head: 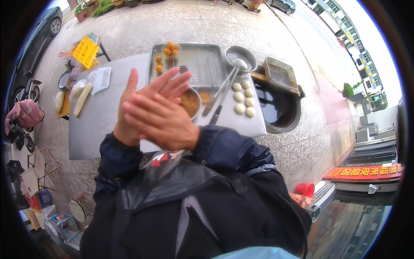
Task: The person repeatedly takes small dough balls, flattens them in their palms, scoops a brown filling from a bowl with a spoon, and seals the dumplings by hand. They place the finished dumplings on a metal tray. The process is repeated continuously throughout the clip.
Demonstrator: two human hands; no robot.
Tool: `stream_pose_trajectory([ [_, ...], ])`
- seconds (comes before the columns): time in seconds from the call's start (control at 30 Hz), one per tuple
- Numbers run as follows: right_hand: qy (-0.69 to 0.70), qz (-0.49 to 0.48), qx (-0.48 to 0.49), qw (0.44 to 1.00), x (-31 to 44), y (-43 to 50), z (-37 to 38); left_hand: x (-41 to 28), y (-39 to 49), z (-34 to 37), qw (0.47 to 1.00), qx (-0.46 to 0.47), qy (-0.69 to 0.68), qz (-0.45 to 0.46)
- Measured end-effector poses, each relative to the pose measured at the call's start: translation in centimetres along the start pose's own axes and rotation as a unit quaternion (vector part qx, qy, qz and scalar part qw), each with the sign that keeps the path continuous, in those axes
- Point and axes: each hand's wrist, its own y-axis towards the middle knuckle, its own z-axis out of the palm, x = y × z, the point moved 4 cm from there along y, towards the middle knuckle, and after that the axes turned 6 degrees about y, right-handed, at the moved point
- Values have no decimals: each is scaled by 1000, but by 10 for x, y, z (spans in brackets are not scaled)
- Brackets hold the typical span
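Note:
My left hand [137,100], palm up with fingers stretched out, lies beneath my right hand [161,118], whose flat palm covers it. Whether something lies between the palms is hidden. Just beyond them is a metal bowl of brown crumbly filling [190,103], partly covered by my fingers. Several round white dough balls [238,96] sit in two rows on the metal table [106,129]. Behind my hands, a wire rack in a metal tray [203,66] bears a clear cup of orange-brown balls [170,50] and loose balls beside it. A long dough roll [82,99] lies at the left.
A skimmer [240,64] rests in a steel bowl [254,56], its handle towards me. Right of the table stands a wide pot of dark liquid [275,106] with a rectangular metal pan [281,74] at its rim. A white scale-like slab [102,80] lies at the left.

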Motion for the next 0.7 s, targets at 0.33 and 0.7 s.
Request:
stream_pose_trajectory([
  [0.33,-47,65,-1,997,-35,-15,6,26,-6,-30,977,-97,186,-25],
  [0.7,24,71,-49,996,-33,-35,11,41,-5,-35,986,-103,118,-57],
])
